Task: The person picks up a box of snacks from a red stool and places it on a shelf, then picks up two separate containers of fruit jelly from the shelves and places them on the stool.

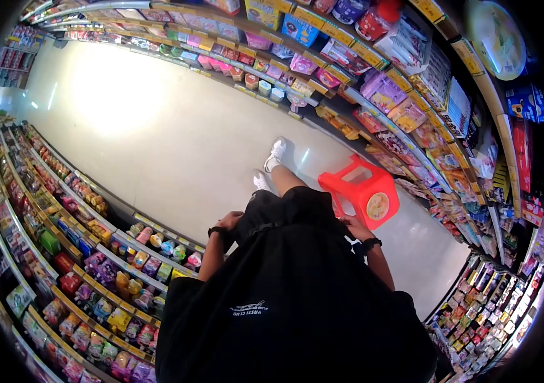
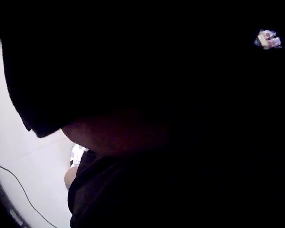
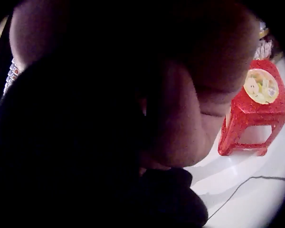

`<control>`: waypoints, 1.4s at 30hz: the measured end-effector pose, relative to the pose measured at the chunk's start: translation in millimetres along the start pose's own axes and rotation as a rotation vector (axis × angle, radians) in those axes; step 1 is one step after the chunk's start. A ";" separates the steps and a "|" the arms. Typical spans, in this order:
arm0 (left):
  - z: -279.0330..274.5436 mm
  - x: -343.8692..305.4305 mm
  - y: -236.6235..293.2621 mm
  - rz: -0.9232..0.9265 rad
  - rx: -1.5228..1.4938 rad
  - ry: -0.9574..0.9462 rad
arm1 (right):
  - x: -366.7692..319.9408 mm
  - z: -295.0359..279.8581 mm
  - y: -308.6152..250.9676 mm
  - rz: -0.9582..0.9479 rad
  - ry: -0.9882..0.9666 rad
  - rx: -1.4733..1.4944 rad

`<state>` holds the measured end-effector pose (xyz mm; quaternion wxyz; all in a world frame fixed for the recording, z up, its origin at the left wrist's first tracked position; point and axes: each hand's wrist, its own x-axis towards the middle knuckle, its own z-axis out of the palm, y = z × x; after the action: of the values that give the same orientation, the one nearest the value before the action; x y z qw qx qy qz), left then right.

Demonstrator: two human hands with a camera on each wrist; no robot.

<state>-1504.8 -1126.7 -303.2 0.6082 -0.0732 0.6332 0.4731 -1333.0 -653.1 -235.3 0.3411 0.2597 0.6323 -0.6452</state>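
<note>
In the head view my left hand [image 1: 228, 221] is at the left side of my black shorts [image 1: 262, 207], its fingertips against the dark clothing. The left wrist view is mostly black cloth, with a dim strip of skin; the fingers are hidden, and I cannot tell whether they grip the cloth. My right hand [image 1: 353, 227] is at the other hip, close to a red plastic stool [image 1: 374, 182]. In the right wrist view its curled fingers [image 3: 180, 128] hold black clothing [image 3: 173, 190]. A black shirt [image 1: 285, 293] covers my torso.
Shelves of packaged snacks [image 1: 103, 281] line the left side of the aisle. More goods shelves [image 1: 393, 102] curve along the right. The red stool stands on the pale floor [image 1: 176, 127] beside my right leg. A thin dark cable [image 3: 237, 190] crosses the floor.
</note>
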 end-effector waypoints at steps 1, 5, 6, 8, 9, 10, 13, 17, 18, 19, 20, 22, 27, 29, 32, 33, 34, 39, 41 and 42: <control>-11.1 11.6 -1.0 0.067 0.095 0.025 | 1.1 -2.3 -19.3 0.070 0.021 0.072; -51.0 73.1 -30.3 0.401 0.476 0.241 | 72.0 -44.9 -6.3 -0.001 0.046 -0.024; -60.3 91.6 -33.9 0.347 0.523 0.285 | 85.4 -42.4 -35.7 -0.079 0.091 -0.077; -61.5 80.6 31.6 0.058 0.479 0.371 | 116.4 -35.3 -70.9 -0.096 0.154 0.122; -72.6 94.7 35.1 0.068 0.488 0.401 | 136.0 -35.9 -84.1 -0.077 0.162 0.147; -76.1 93.9 55.8 0.025 0.428 0.463 | 155.3 -37.6 -91.5 -0.053 0.168 0.172; -115.3 119.6 69.7 0.305 0.650 0.412 | 199.8 -51.2 -110.7 -0.251 0.085 0.098; -122.1 75.3 131.9 -0.100 0.291 0.501 | 211.8 -64.6 -179.4 -0.346 0.130 -0.257; -125.3 64.5 151.1 -0.180 0.198 0.522 | 205.4 -64.6 -202.2 -0.399 0.148 -0.318; -133.2 63.2 156.3 -0.148 0.239 0.543 | 202.4 -62.8 -222.2 -0.410 0.161 -0.248; -143.5 68.1 153.5 -0.113 0.279 0.565 | 200.9 -60.9 -241.5 -0.422 0.174 -0.180; -154.4 67.0 176.0 -0.097 0.336 0.612 | 192.1 -47.1 -291.3 -0.559 0.267 -0.117; -184.6 64.2 227.4 -0.073 0.396 0.597 | 161.1 15.8 -442.0 -0.946 0.833 -0.179; -209.8 64.9 250.7 0.003 0.507 0.628 | 154.5 38.6 -492.5 -1.096 0.922 -0.226; -254.4 54.5 301.8 0.343 0.633 0.866 | 137.4 77.0 -586.2 -1.329 1.043 -0.316; -258.7 22.9 354.6 0.444 0.462 0.838 | 140.0 86.5 -609.9 -1.388 1.044 -0.304; -265.1 1.5 398.7 0.658 0.501 0.935 | 140.6 94.2 -632.7 -1.442 1.045 -0.296; -289.0 -87.7 571.1 1.321 0.224 1.109 | 141.0 133.9 -733.0 -1.212 0.573 0.124; -298.7 -108.3 618.7 1.544 0.263 1.140 | 146.3 147.0 -758.6 -1.195 0.498 0.145; -302.1 -120.9 637.6 1.615 0.263 1.123 | 149.4 155.2 -768.6 -1.208 0.514 0.136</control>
<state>-2112.3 -1047.6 66.9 -0.2817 0.2347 0.7369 0.5679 -2003.3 -848.9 151.4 -0.2600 0.0261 0.6860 -0.6791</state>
